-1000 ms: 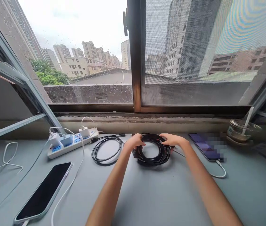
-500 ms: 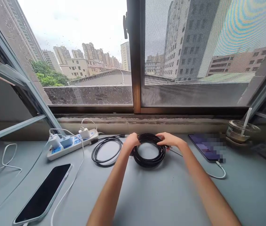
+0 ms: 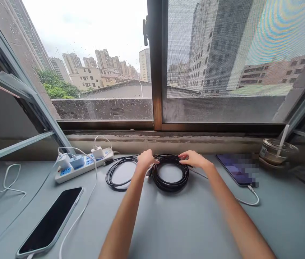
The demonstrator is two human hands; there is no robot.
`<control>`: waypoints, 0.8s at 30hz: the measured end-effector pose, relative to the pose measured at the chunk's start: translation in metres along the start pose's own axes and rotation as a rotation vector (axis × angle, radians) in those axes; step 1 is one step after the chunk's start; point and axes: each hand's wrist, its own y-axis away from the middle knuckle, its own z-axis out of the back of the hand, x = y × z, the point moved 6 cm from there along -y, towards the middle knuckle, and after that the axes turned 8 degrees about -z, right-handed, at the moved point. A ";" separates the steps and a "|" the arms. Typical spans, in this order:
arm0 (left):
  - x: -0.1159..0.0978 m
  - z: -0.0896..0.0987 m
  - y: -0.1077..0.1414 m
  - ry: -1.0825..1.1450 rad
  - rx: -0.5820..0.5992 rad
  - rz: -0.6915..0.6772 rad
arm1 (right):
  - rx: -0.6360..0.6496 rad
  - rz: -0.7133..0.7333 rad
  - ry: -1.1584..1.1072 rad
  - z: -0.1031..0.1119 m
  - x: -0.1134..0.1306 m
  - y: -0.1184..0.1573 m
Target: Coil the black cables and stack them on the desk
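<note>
A thick coil of black cable (image 3: 170, 187) lies flat on the grey table in front of me. At its upper right edge, my right hand (image 3: 194, 159) is closed, with thumb and forefinger on the loops. My left hand (image 3: 146, 160) is at the coil's upper left, its thumb stretched toward the loops and apart from the forefinger; its other fingers are hidden. Under that hand, a dark cable plug (image 3: 148, 174) shows beside the coil. Left of it rests a thinner loop of black cable (image 3: 109, 180), partly covered by my left hand and forearm.
A white power strip (image 3: 83, 169) with chargers stands at the back left, near a phone (image 3: 51, 219) and white cords. To the right lie another phone (image 3: 231, 169) on a white cable (image 3: 249, 204) and a lidded cup (image 3: 275, 153) with a straw. A window sill borders the table's back.
My left hand has shifted slightly left and up, away from the coil's rim, and its thumb now shows apart. My right hand stays at the coil, which has barely moved.
</note>
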 end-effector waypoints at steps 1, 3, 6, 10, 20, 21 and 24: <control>0.010 0.005 -0.001 0.012 -0.001 0.023 | -0.023 -0.010 0.015 0.005 0.002 0.004; 0.033 0.014 -0.002 0.020 0.008 0.094 | -0.082 -0.027 0.042 0.017 0.006 0.014; 0.067 0.018 -0.004 0.004 0.048 0.222 | -0.169 -0.035 0.062 0.039 0.013 0.031; 0.080 0.001 -0.011 0.046 0.126 0.267 | -0.226 -0.019 0.056 0.055 0.025 0.052; 0.065 0.007 -0.004 0.177 -0.020 0.221 | -0.261 0.067 0.023 0.064 0.045 0.079; 0.064 0.014 -0.001 0.191 -0.064 0.223 | -0.265 0.075 0.017 0.066 0.046 0.081; 0.059 0.041 0.011 0.217 -0.270 0.225 | -0.259 0.094 0.009 0.066 0.051 0.085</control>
